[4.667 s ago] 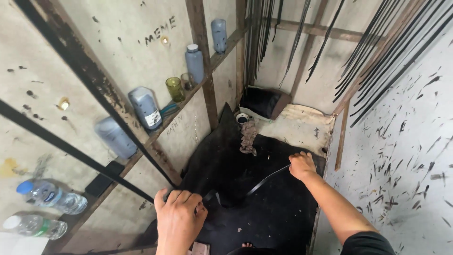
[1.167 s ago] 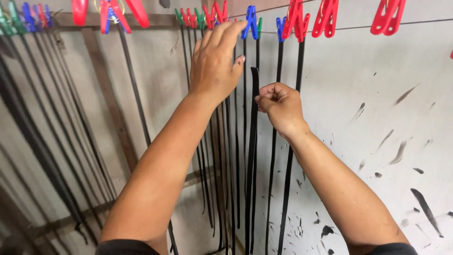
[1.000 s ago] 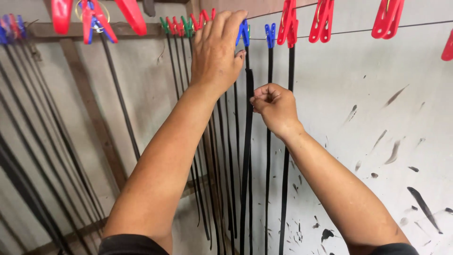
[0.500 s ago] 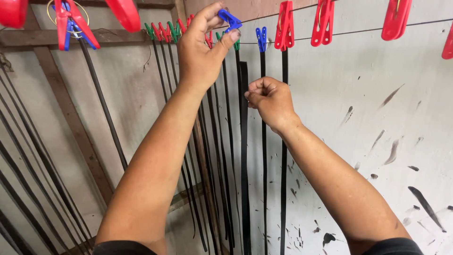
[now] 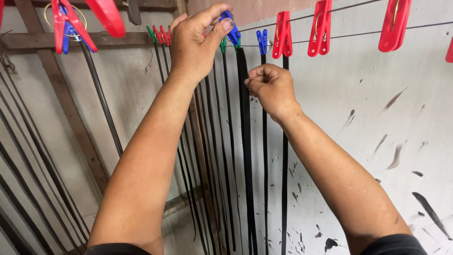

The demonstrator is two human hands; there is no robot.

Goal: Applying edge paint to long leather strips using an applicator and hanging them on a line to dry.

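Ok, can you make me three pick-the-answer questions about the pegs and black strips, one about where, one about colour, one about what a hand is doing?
1. Where does the wide black strip hang?
A. from the line up high
B. flat on a table
C. in a bucket

2. What colour is the clothespin that the left hand pinches?
A. yellow
B. blue
C. white

3. What is the right hand doing?
A. lying open and flat
B. pointing at the wall
C. curled up against the strip

Answers: 1 A, the strip drops straight down from the line. 2 B, the peg between thumb and fingers is blue. 3 C, its fingers are bent in beside the strip, near its top.
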